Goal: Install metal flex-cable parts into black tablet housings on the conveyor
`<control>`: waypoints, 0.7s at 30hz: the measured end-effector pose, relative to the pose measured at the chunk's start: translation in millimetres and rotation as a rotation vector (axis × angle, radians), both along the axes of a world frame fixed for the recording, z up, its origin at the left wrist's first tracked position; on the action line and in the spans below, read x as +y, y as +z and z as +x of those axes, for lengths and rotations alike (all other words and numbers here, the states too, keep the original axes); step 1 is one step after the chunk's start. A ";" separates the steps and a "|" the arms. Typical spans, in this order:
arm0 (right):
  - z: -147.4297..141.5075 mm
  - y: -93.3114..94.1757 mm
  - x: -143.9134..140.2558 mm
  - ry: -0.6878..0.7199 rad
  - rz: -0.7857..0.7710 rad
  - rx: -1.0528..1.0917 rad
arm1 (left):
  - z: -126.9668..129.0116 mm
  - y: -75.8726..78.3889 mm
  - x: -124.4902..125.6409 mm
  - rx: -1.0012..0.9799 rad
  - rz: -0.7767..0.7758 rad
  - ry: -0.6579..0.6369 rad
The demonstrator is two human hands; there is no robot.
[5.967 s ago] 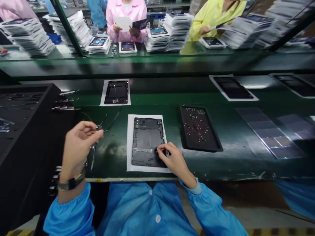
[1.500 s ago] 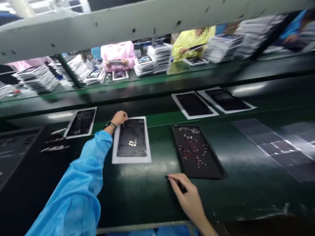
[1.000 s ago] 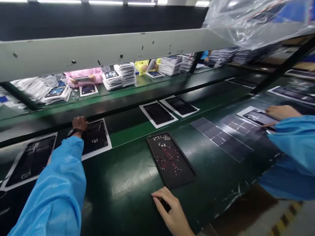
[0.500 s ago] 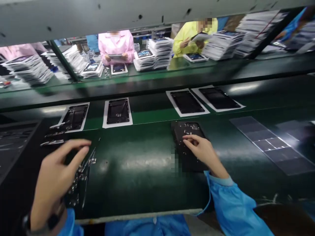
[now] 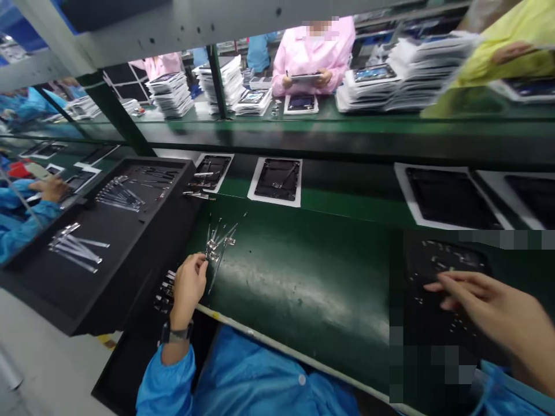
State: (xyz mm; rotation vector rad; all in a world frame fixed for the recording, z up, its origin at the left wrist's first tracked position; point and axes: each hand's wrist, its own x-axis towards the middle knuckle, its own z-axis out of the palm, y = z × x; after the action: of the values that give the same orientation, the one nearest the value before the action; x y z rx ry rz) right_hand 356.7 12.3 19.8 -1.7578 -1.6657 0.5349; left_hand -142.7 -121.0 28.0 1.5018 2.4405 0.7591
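Left hand (image 5: 187, 287) has reached the cables (image 5: 217, 241) (pinching).

Place: an electronics assembly line in a factory.
Belt: a long green conveyor surface (image 5: 303, 283) carrying dark tablet back shells on white sheets (image 5: 277, 180).
Parts: a black tray of small metal strips (image 5: 108, 231).
People: workers in pink smocks (image 5: 318, 49) and blue smocks.
Stock: stacked tablets (image 5: 407, 69) opposite.

1. A long green conveyor surface (image 5: 303, 283) runs through a factory hall.
2. A pale metal overhead rail (image 5: 182, 26) and dark green post (image 5: 217, 81) frame a second bench (image 5: 269, 124) behind.
3. Grey floor (image 5: 39, 358) shows lower left.
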 end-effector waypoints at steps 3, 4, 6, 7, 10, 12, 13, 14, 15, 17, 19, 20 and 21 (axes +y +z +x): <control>-16.6 19.4 -16.4 -0.122 -0.074 0.201 | -5.9 -6.0 24.2 0.139 -0.029 0.009; -22.7 24.9 -22.1 -0.164 -0.061 0.244 | -6.8 -8.1 31.6 0.171 -0.042 0.009; -32.7 31.7 -30.0 -0.199 -0.026 0.308 | -7.8 -11.9 43.8 0.210 -0.070 -0.002; -36.0 32.5 -31.4 -0.186 -0.022 0.336 | -8.3 -13.4 48.2 0.220 -0.078 -0.004; -42.4 27.1 -24.9 -0.114 -0.046 0.428 | -11.3 -16.4 55.3 0.197 -0.025 0.031; -49.6 21.9 -16.3 -0.087 -0.053 0.462 | -13.4 -15.7 56.2 0.081 0.074 0.063; -55.4 20.4 -12.5 -0.067 -0.050 0.467 | -13.3 -13.7 55.7 -0.010 0.137 0.078; -62.8 20.0 -9.6 -0.043 -0.041 0.468 | -11.8 -10.1 54.6 -0.111 0.205 0.095; -71.7 20.6 -7.6 -0.001 -0.032 0.468 | -8.6 -4.6 52.7 -0.219 0.276 0.111; -91.9 24.2 -5.8 0.088 -0.022 0.508 | 2.5 12.6 45.2 -0.413 0.419 0.140; -111.9 27.9 -5.6 0.187 -0.039 0.569 | 16.8 36.8 32.7 -0.548 0.518 0.121; -120.6 29.0 -5.7 0.230 -0.052 0.584 | 23.8 50.1 25.4 -0.574 0.527 0.085; -128.1 29.3 -6.1 0.263 -0.070 0.588 | 30.3 62.9 18.4 -0.593 0.539 0.028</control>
State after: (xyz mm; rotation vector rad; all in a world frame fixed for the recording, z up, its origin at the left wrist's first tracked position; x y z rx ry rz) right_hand 228.6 6.3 49.1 -1.2540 -1.4591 1.1187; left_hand -112.4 -102.6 90.9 1.1371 1.8889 1.6845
